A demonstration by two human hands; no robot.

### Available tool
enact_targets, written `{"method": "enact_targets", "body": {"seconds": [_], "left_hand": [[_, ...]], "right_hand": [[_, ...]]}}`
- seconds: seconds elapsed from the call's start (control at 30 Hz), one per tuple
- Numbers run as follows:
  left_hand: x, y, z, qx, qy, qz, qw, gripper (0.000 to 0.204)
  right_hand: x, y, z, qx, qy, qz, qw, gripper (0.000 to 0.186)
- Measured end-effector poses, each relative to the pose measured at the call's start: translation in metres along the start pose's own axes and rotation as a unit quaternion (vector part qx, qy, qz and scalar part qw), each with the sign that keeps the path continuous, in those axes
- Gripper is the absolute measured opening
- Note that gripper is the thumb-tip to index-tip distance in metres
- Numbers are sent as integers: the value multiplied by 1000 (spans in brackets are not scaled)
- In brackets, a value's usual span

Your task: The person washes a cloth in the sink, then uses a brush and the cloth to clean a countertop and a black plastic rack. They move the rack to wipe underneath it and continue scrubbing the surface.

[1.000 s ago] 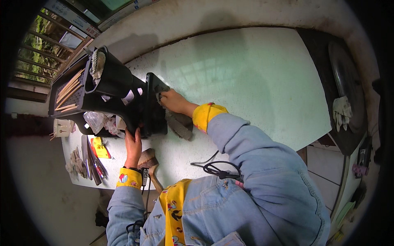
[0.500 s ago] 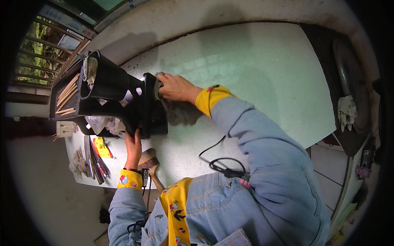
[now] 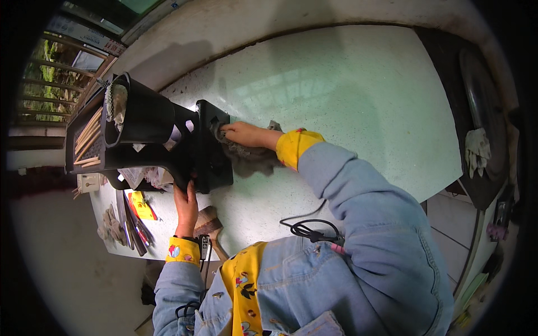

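Observation:
A black plastic rack (image 3: 213,173) stands on the table's left, carrying a black container (image 3: 145,117) with a pale cloth in it and a tray of chopsticks (image 3: 88,134). My left hand (image 3: 185,207) has its fingers curled onto the rack's lower edge, fingertips partly hidden. My right hand (image 3: 244,134) grips a grey cloth (image 3: 246,159) against the rack's right side; the cloth spreads below and right of that hand. Plastic bags (image 3: 143,177) lie in the rack's lower part. A wooden-handled brush (image 3: 212,227) lies just below my left hand's right side.
The white table (image 3: 364,89) runs back to a wall. Knives (image 3: 131,224), a yellow packet (image 3: 141,204) and gloves (image 3: 109,227) lie at left, near a white holder (image 3: 88,182). A black cable (image 3: 305,228) lies at front. Another glove (image 3: 476,151) rests beside a round lid (image 3: 476,89) at right.
My right hand rose along the rack's right side with the cloth and has come back down a little. More cloth now shows to its right. My left hand stays on the rack.

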State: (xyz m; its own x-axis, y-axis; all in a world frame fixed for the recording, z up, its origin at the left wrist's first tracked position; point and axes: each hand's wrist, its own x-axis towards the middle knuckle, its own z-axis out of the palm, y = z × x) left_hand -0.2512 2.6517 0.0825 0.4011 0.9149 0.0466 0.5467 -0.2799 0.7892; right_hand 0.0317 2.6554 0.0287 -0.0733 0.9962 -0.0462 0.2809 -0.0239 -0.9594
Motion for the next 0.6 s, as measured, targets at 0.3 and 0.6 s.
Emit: {"method": "enact_targets", "body": {"seconds": [0.3, 0.6], "left_hand": [[0, -5, 3, 25, 19, 51, 998, 25], [0, 1, 4, 18, 23, 45, 999, 27]], "right_hand": [[-5, -35, -16, 669, -202, 126, 704, 35], [-34, -16, -14, -356, 22, -59, 933, 26]]}}
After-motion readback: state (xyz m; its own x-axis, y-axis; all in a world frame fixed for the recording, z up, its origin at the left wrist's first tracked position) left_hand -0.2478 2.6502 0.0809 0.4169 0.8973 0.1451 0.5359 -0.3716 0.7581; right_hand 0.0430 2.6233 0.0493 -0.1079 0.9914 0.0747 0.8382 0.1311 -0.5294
